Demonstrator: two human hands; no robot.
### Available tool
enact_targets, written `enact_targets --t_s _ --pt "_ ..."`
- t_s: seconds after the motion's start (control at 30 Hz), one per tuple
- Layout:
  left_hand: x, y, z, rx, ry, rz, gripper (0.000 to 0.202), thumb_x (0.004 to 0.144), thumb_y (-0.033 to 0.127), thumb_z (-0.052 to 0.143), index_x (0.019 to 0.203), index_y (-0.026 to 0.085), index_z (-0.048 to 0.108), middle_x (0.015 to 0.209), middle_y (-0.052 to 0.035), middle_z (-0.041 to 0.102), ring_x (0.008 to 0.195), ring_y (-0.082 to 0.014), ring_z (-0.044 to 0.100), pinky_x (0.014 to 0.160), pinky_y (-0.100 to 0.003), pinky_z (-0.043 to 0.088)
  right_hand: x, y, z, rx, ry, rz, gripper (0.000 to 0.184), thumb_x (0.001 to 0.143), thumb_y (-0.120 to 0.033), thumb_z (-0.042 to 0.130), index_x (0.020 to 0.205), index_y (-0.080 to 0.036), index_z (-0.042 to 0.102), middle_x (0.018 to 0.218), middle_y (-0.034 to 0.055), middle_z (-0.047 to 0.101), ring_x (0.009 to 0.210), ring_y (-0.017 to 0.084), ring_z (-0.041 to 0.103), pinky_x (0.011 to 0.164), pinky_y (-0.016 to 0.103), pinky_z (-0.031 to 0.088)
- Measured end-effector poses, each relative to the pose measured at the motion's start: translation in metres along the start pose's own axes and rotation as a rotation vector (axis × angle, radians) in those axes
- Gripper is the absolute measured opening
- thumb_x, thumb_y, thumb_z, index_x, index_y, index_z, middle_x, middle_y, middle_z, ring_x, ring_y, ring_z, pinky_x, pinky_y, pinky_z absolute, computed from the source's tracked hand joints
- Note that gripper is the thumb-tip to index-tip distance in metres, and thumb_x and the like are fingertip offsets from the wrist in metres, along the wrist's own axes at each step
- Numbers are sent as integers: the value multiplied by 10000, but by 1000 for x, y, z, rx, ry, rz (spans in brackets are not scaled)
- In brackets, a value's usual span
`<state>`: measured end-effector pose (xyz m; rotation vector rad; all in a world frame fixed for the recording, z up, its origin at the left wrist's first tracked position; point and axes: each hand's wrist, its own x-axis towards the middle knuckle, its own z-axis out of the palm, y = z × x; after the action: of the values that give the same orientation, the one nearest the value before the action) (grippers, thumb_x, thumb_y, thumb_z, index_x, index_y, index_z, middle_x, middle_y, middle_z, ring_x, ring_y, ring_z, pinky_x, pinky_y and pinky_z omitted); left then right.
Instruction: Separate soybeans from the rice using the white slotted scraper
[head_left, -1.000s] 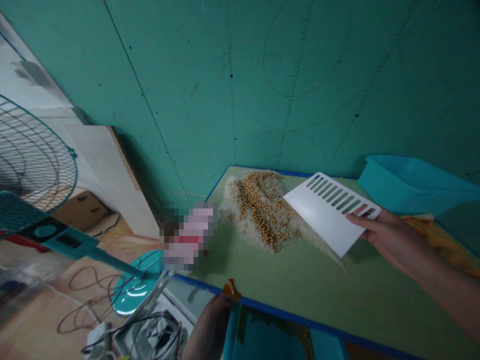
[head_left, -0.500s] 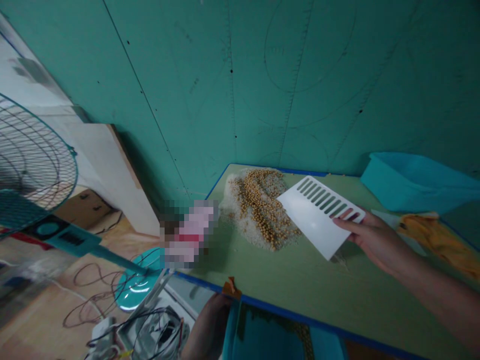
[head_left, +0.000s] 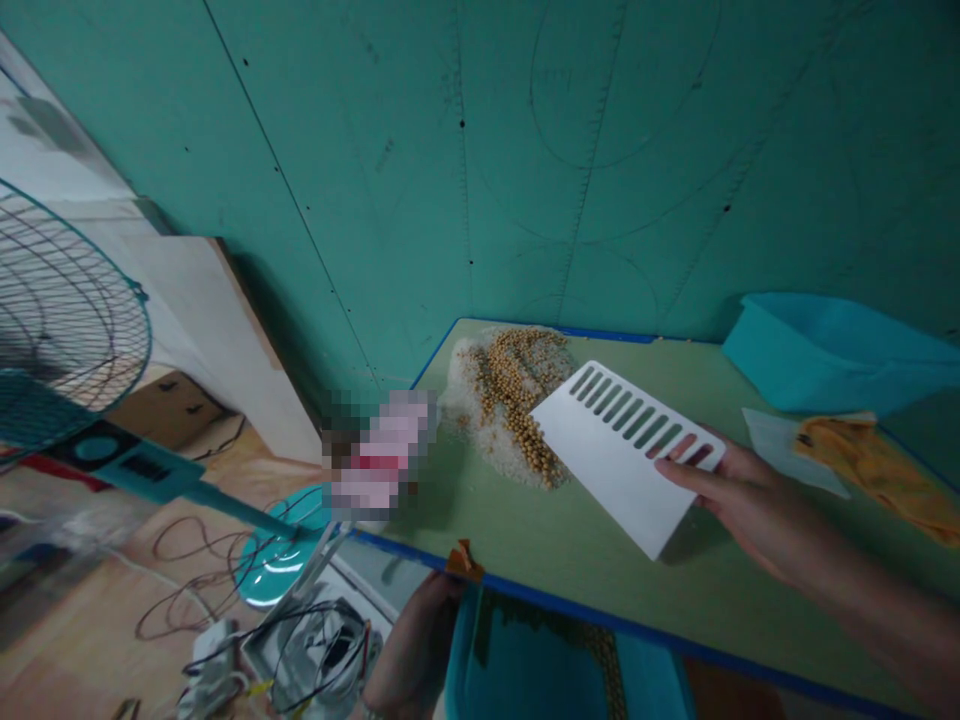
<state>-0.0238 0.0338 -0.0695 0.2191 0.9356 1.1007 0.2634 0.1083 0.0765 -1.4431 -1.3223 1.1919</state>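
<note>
My right hand (head_left: 739,500) grips a white plastic scraper (head_left: 619,455) with a row of slots along its upper edge, its lower edge resting on the pale green tabletop (head_left: 600,570). Left of the scraper lies a heap of white rice mixed with yellow beans (head_left: 510,400) near the table's far left corner. My left hand (head_left: 412,650) is below the table's front edge, closed on the rim of a teal tub (head_left: 562,665) that holds some beans.
A second teal tub (head_left: 832,350) stands at the back right, with a yellow cloth (head_left: 870,460) and white paper beside it. A standing fan (head_left: 75,340) and tangled cables (head_left: 247,620) occupy the floor at left. A green wall rises behind.
My right hand has slid the scraper leftward and nearer, pushing the rice and beans into a tighter heap at the left. My left hand stays on the tub.
</note>
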Motion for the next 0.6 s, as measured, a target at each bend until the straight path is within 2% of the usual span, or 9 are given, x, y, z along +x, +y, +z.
enact_targets --t_s 0.07,0.2,0.3,0.4,0.47,0.53,0.6 --pt "5 -1 -3 1 3 -16 180 539 29 678 637 177 650 499 31 564 576 -166 582 606 -272 442 -3 -2 -2 -11 0 28 206 673 -375 659 841 -268 605 855 19 724 836 261 654 756 391 481" --pt "15 -2 -9 17 3 -47 223 510 -28 642 608 173 650 488 40 560 582 -168 575 616 -276 435 -5 -2 -9 -65 15 14 230 683 -397 649 855 -253 594 824 20 710 801 256 649 739 386 484" --pt "21 -3 -13 36 -2 -73 241 474 -59 638 567 164 640 444 51 531 502 -141 534 556 -259 416 -1 0 -13 -85 39 -19 270 699 -404 640 912 -248 585 861 26 707 853 263 641 773 397 476" --pt "21 -5 -13 45 -6 -74 245 461 -60 660 571 157 634 456 46 545 512 -138 540 567 -258 427 2 1 -13 -83 36 -33 275 711 -392 632 938 -246 581 888 34 709 879 268 638 784 402 477" --pt "18 -6 -12 45 -6 -54 189 534 10 687 649 152 640 525 36 582 548 -135 550 588 -267 443 1 0 -11 -102 28 -23 264 710 -389 630 930 -250 586 881 32 713 858 268 646 766 400 485" --pt "12 -7 -12 44 -6 -33 91 666 135 667 750 144 632 617 26 610 562 -125 549 586 -281 457 -2 -1 -8 -128 26 -10 228 706 -393 631 886 -259 594 857 24 716 825 265 654 743 395 493" --pt "8 -8 -12 46 -8 -22 94 747 205 612 812 138 623 668 21 615 573 -122 550 587 -296 465 -5 -2 -5 -146 14 1 188 706 -397 629 838 -266 600 817 13 718 790 258 659 720 386 497"
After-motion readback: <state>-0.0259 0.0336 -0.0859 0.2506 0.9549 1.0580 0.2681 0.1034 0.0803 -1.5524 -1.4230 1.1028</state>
